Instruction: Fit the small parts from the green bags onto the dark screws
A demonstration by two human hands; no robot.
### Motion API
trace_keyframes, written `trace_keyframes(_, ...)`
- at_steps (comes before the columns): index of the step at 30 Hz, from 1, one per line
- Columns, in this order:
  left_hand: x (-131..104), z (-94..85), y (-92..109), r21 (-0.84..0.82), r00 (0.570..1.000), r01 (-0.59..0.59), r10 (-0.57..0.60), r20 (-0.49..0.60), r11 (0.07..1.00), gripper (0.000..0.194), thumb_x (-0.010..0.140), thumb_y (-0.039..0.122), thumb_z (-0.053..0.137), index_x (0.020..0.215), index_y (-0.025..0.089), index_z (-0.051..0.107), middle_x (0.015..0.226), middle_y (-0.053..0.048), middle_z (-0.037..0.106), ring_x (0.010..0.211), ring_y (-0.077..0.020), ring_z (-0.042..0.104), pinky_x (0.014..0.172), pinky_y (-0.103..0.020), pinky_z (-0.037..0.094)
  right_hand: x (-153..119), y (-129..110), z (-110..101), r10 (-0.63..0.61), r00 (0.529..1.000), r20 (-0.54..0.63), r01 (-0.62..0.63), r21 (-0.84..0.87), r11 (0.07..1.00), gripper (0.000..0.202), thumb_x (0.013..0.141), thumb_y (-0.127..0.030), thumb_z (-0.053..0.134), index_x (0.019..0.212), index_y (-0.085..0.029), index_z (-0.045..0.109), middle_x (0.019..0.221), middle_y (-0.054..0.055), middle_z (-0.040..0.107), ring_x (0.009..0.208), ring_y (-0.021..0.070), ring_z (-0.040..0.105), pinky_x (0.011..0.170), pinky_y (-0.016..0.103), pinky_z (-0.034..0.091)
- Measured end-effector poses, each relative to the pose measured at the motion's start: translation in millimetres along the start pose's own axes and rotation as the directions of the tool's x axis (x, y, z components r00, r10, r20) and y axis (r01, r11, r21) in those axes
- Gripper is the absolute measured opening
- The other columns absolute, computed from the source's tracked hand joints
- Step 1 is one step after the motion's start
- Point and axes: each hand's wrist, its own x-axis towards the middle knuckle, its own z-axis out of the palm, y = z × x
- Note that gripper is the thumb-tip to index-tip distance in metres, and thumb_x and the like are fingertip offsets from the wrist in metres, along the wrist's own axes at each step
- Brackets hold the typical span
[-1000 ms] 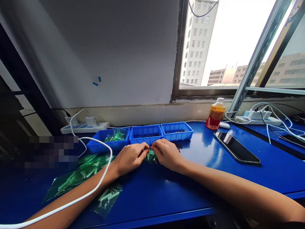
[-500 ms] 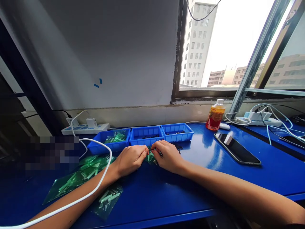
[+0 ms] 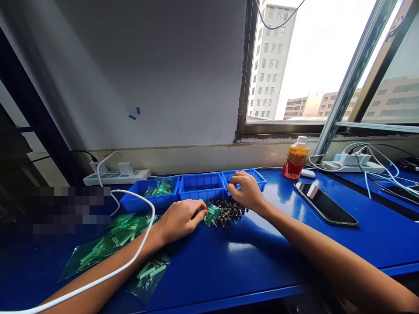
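Observation:
My left hand rests low over the table, fingers curled with thumb and forefinger close together; whatever is between them is hidden. Just right of its fingertips lies a small clear bag of green pieces. Beside that bag spreads a pile of small dark and metallic screws. My right hand is raised at the near edge of the right blue bin, its fingers closed and pointing left. I cannot make out what they hold, if anything. The hand hides much of that bin's inside.
The middle blue bin holds dark parts, and the left blue bin holds green bags. More green bags lie under my left forearm, crossed by a white cable. A phone and a drink bottle stand to the right.
My hands were together over the pile with a thin dark piece between them. The right hand has moved up and right to the right bin, uncovering the screws. My left hand has stayed nearly still.

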Motion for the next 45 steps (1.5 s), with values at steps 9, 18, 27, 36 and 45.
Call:
trace_keyframes(9,-0.3,4.1,-3.7,0.005,0.989,-0.138,0.138,-0.046,0.99,0.023,0.086,0.026,0.038,0.092,0.019,0.06,0.085,-0.004,0.066,0.075,-0.0164,0.06,0.066,-0.025,0.044,4.8,5.7,3.1,0.031,0.998,0.054,-0.03,-0.021,0.999,0.032,0.066,-0.012,0.048,0.043,-0.021,0.027,0.049,-0.002,0.042,0.054,0.0119,0.039,0.059,0.026,0.035)
trace_keyframes(18,-1.8,7.9,-3.3,0.088,0.924,-0.379,0.381,-0.007,0.921,0.026,0.085,0.016,0.042,0.102,0.019,0.061,0.092,-0.005,0.06,0.08,-0.0156,0.057,0.068,-0.024,0.044,6.1,6.9,3.0,0.031,0.984,0.174,-0.027,-0.026,0.999,0.033,0.064,-0.011,0.047,0.041,-0.021,0.025,0.049,-0.003,0.038,0.054,0.0115,0.037,0.057,0.026,0.031)
trace_keyframes(27,-2.3,9.6,-4.6,0.077,0.927,-0.374,0.375,-0.001,0.924,0.015,0.084,0.018,0.043,0.089,0.018,0.057,0.088,-0.004,0.058,0.077,-0.0145,0.055,0.068,-0.024,0.044,4.5,13.3,3.1,0.033,0.979,0.199,-0.029,-0.024,0.999,0.036,0.063,-0.01,0.047,0.041,-0.021,0.021,0.048,-0.003,0.036,0.054,0.0115,0.037,0.055,0.025,0.03)
trace_keyframes(36,-2.6,7.2,-2.4,0.104,0.935,-0.334,0.343,-0.086,0.937,0.01,0.08,0.017,0.046,0.084,0.018,0.055,0.09,-0.006,0.059,0.083,-0.0177,0.054,0.074,-0.028,0.045,5.8,11.3,9.7,0.078,0.994,0.078,-0.077,-0.019,0.997,0.019,0.085,-0.026,0.048,0.071,-0.018,0.059,0.059,-0.002,0.054,0.059,0.0121,0.05,0.058,0.023,0.036)
trace_keyframes(45,3.1,6.0,-18.7,0.185,0.946,-0.136,0.183,-0.266,0.973,0.011,0.08,0.022,0.047,0.082,0.018,0.057,0.114,-0.011,0.055,0.108,-0.0264,0.048,0.091,-0.043,0.041,-4.6,18.3,8.8,-0.103,0.945,0.311,0.177,-0.221,0.959,0.022,0.081,-0.032,0.06,0.1,-0.024,0.068,0.08,0.004,0.061,0.072,0.0156,0.055,0.067,0.027,0.04)
